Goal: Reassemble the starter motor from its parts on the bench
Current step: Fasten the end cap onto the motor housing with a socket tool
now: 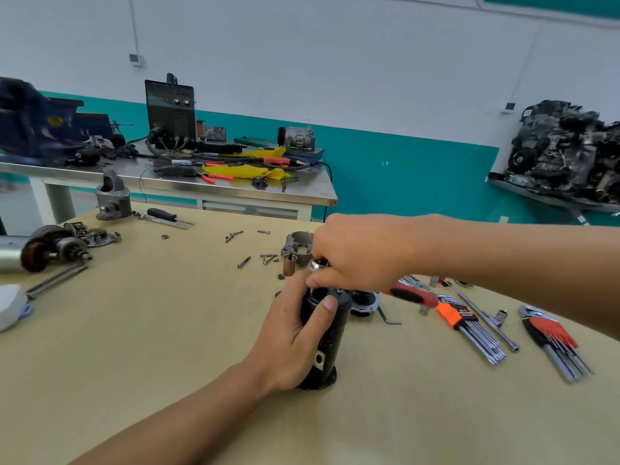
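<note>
Two hands at work near the middle of the desk (167, 364). From the lower left, a bare forearm up to the left hand (288, 333), wrapped round the black housing (327, 350) of the starter motor: thumb laid across the front just under the top rim, other fingers behind and hidden. Housing standing on end on the desk, a small pale label low on its side, the open top dark inside. From the right edge, the other forearm reaching across to the right hand (355, 253), palm down right over the housing top, fingers curled round a small shiny metal piece (317, 263), thumb tip pressed against the rim. Hard to tell whether that piece touches the housing. Just right of the housing, touching or nearly so, a black end cap (364, 302) flat on the desk, with a loose L-shaped key (389, 318) beside it. Behind the hands, a grey ring casting (298, 245), a copper-coloured sleeve (289, 266) upright at its foot, and scattered screws (266, 258). Off to the right, a red-and-black tool handle (411, 294), partly under the right wrist. Further right, two key holders: an orange holder (451, 315) with a bundle of keys clipped in it, tips toward the near edge, and a red holder (550, 330) with its keys likewise fanned. Far left, well apart, the armature (43, 253) on its side.
</note>
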### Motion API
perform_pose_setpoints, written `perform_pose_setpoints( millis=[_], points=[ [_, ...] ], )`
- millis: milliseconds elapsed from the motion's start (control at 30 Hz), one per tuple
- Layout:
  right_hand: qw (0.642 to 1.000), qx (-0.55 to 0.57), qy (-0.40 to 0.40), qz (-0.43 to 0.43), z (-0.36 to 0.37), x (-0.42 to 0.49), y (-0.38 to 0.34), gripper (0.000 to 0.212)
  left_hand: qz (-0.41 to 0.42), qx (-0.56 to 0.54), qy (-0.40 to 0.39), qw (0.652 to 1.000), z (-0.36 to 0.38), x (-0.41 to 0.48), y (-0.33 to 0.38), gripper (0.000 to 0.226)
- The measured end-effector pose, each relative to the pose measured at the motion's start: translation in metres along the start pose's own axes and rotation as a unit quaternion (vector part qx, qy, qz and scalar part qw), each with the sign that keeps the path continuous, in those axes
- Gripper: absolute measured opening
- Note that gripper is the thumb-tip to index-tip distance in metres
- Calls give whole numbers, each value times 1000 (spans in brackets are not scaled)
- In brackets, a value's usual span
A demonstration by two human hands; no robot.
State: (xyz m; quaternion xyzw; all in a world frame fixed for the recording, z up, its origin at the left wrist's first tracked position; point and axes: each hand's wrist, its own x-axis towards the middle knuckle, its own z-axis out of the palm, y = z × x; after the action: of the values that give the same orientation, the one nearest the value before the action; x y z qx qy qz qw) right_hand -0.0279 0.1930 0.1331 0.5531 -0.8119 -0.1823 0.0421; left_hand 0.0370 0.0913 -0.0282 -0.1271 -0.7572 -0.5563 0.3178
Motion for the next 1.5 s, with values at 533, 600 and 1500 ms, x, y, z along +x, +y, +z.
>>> perform_pose_setpoints(
  millis=[533, 600, 1500],
  points=[
    [998, 41, -33, -37, -7, -1, 11, 37, 14, -25, -7, 1000, 2, 3, 0, 26],
    [992, 104, -63, 22, -3, 3, 10, 42, 32, -28, -3, 999, 5, 2, -2, 33],
    [982, 171, -78, -1, -8, 1, 19, 22, 14, -10, 17, 1000, 6, 3, -3, 16]
  ],
)
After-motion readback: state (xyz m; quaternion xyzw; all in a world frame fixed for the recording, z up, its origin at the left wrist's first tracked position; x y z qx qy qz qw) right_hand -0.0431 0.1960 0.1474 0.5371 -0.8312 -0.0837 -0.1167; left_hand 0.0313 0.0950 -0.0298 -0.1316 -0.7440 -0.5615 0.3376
